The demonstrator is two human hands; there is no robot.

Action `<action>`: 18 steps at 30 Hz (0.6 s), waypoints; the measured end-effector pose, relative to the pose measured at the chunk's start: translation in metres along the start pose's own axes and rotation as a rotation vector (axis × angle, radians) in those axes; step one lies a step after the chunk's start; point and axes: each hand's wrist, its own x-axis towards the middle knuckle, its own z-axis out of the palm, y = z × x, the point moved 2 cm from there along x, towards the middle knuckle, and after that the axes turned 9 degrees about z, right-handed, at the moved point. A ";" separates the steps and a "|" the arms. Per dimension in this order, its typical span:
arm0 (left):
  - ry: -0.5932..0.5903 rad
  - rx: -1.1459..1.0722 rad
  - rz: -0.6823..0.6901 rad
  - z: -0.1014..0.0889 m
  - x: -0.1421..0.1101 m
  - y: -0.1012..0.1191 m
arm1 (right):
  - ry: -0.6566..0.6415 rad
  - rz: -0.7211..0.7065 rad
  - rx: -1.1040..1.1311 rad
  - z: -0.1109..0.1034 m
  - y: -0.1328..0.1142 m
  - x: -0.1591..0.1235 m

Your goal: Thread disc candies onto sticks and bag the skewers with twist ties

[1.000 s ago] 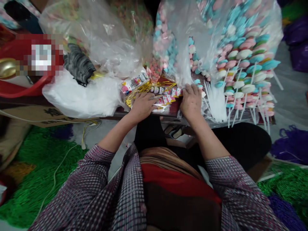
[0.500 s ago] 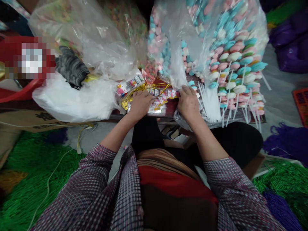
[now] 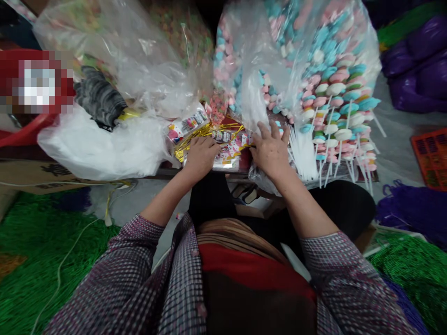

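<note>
My left hand (image 3: 201,154) lies flat over the left end of some printed plastic wrappers (image 3: 233,148), fingers stretched out, beside a bunch of gold twist ties (image 3: 188,143). On the right, my right hand (image 3: 271,150) has its fingers spread at the table's front part, close to the right end of the wrappers. Nothing shows in its grip. A bundle of white sticks (image 3: 303,153) lies just right of that hand. Beyond it are skewers of pink, white and blue marshmallows (image 3: 337,102). A small bag of pink candy (image 3: 217,108) sits behind the wrappers.
Large clear bags of marshmallows (image 3: 240,60) and of green-orange sweets (image 3: 174,42) line the back. A crumpled white plastic bag (image 3: 104,151), a grey striped glove (image 3: 99,95) and a red basin (image 3: 35,128) are at the left. Green strands (image 3: 45,232) cover the floor.
My right hand has spread its fingers, which were closer together at the wrappers' right end. My left hand stays almost in place. The whole view has shifted slightly.
</note>
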 end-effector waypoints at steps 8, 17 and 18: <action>0.033 -0.032 0.027 0.003 -0.007 -0.001 | -0.023 -0.078 -0.081 0.000 -0.002 0.033; 0.091 -0.050 0.025 -0.001 -0.007 0.005 | 0.072 -0.081 -0.044 -0.004 -0.005 0.036; 0.119 -0.055 0.029 -0.001 -0.008 0.005 | 0.080 -0.100 -0.047 -0.006 -0.014 0.033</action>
